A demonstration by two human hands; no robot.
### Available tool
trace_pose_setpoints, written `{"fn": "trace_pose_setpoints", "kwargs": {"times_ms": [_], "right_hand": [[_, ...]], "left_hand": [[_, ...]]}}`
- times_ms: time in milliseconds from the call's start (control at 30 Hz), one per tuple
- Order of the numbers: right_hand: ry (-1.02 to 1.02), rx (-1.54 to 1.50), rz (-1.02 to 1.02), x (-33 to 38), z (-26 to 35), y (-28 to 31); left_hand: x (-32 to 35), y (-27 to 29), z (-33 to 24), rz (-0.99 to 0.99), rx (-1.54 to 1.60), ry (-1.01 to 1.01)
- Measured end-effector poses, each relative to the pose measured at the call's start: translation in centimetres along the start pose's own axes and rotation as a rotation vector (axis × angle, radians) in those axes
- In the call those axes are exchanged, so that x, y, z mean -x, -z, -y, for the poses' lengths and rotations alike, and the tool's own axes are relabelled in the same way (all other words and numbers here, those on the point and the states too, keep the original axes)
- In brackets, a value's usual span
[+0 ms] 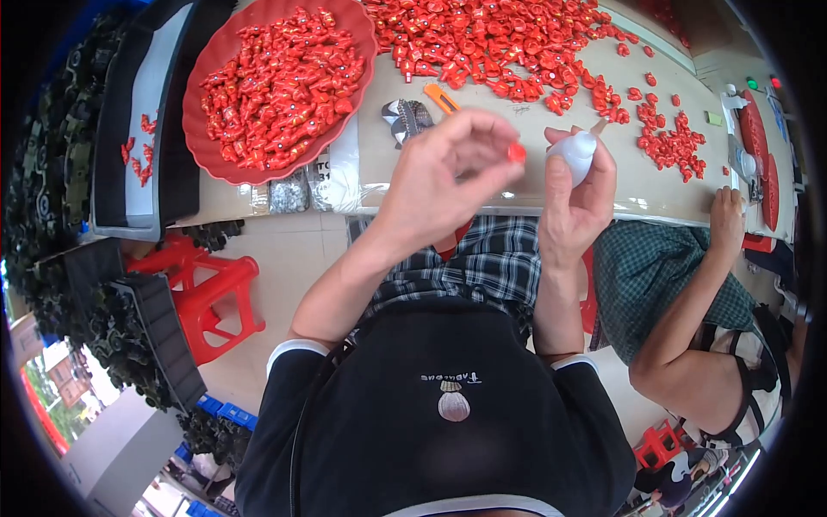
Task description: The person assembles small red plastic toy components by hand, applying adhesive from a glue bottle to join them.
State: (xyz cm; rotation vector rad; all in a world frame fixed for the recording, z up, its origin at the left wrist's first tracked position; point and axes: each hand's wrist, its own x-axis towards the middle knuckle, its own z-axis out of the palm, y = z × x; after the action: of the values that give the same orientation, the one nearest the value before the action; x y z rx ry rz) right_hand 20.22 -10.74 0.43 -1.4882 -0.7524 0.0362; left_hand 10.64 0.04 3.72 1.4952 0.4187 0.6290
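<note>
Above the near edge of the table, my left hand (444, 177) has its thumb and forefinger curved toward each other, with a small red plastic piece (516, 153) at the fingertips. Close beside it on the right, my right hand (573, 207) is wrapped round a small white squeeze bottle (572, 158), its fingers behind the bottle and the thumb in front. The two hands are apart. Beyond them, a large pile of loose red plastic parts (491, 43) covers the back of the table. A scallop-edged red bowl (195, 121) full of small red-and-gold figures stands at the left.
An orange-handled knife (441, 98) and a dark patterned item (405, 121) lie beyond my left hand. Further left is a black tray (164, 65) with several red pieces. Red stools (215, 302) stand below. A co-worker's arm (689, 319) rests at the right.
</note>
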Motion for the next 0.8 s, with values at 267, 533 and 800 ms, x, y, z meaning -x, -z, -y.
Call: {"fn": "trace_pose_setpoints", "kwargs": {"times_ms": [267, 533, 800], "right_hand": [[0.147, 0.046, -0.024, 1.9, 0.0, -4.0], [-0.156, -0.112, 0.203, 1.8, 2.4, -1.4], [-0.28, -0.166, 0.233, 2.3, 3.2, -0.2]], "left_hand": [[4.4, 2.1, 2.2, 0.005, 0.572, 0.282], [4.7, 4.2, 3.2, -0.029, 0.432, 0.253], [5.2, 4.0, 3.6, 0.016, 0.624, 0.277]]}}
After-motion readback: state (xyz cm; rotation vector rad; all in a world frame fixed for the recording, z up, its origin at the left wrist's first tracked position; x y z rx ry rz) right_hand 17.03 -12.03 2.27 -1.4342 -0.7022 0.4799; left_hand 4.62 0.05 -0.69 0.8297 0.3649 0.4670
